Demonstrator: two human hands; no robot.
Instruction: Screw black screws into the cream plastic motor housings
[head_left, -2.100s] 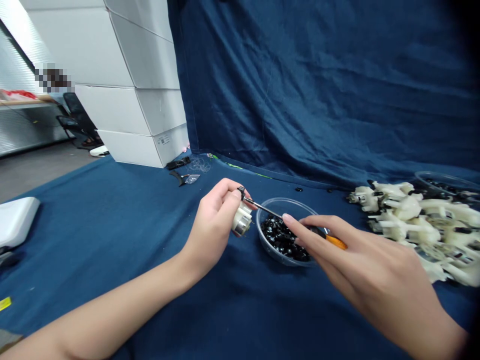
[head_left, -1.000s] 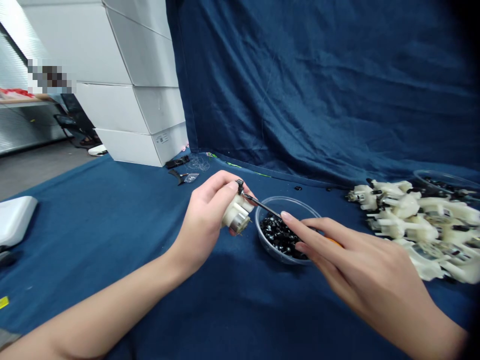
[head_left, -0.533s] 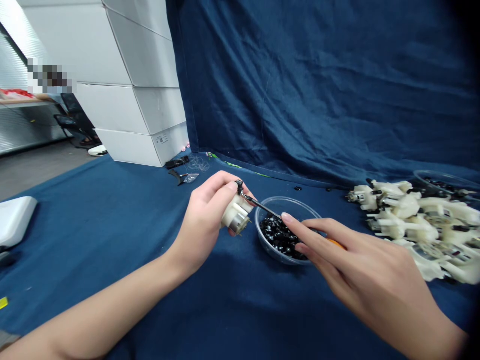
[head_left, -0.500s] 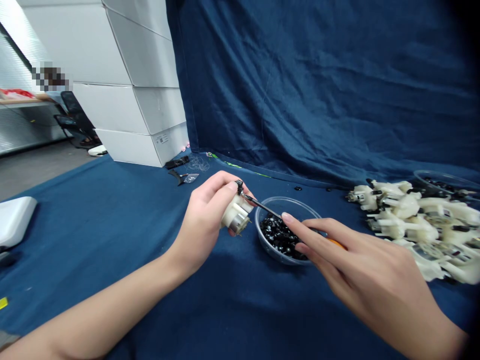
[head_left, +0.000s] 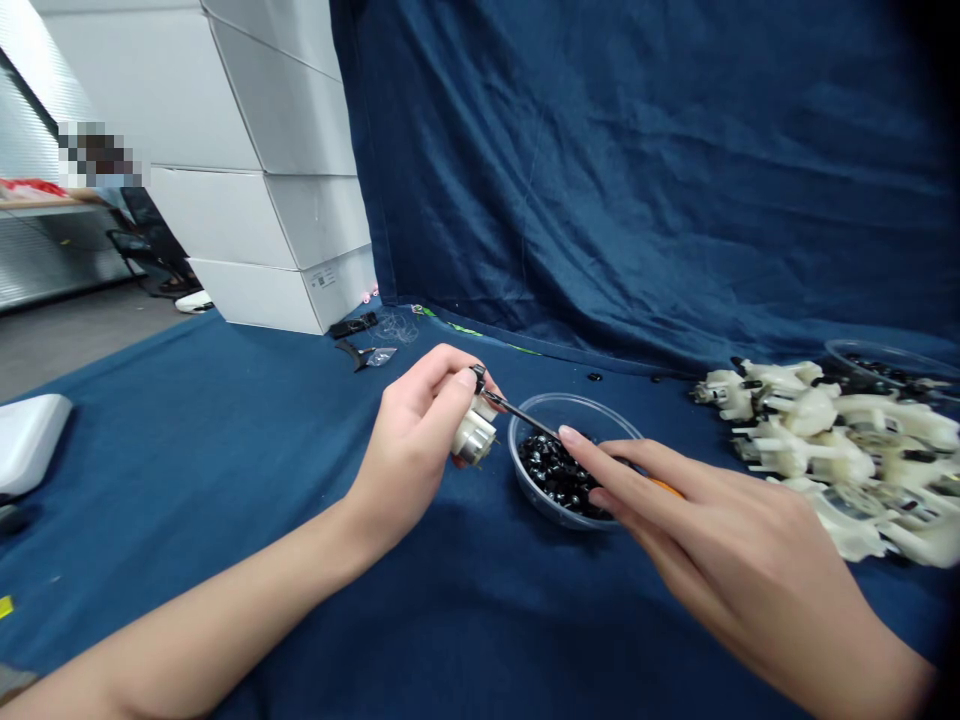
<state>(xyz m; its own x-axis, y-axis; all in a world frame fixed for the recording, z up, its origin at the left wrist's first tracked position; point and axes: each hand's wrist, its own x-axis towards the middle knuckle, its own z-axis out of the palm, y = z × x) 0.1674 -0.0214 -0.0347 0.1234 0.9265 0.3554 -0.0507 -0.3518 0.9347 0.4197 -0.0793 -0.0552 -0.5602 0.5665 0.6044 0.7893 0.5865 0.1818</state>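
My left hand (head_left: 412, 430) is closed around a cream plastic part with a silver motor (head_left: 475, 438) in its end. A small black piece (head_left: 478, 376) sits at its top, under my thumb. In my right hand (head_left: 720, 530) is a screwdriver (head_left: 527, 415) with a dark shaft; a bit of orange handle shows between the fingers. My index finger lies along the shaft. The tip meets the part by the black piece; the exact contact is too small to make out. Below the shaft stands a clear round bowl (head_left: 517, 470) holding many small black pieces.
Several cream plastic assemblies (head_left: 832, 450) are heaped at the right, with another clear container (head_left: 885, 362) behind them. White boxes (head_left: 262, 220) are stacked at the back left. A black clip-like item (head_left: 352, 354) lies near them. A blue curtain (head_left: 637, 180) hangs behind; a person sits far left.
Both hands hold nearly the same pose. The motor part has tilted slightly and shifted a little left, and the screwdriver tip has stayed with it.
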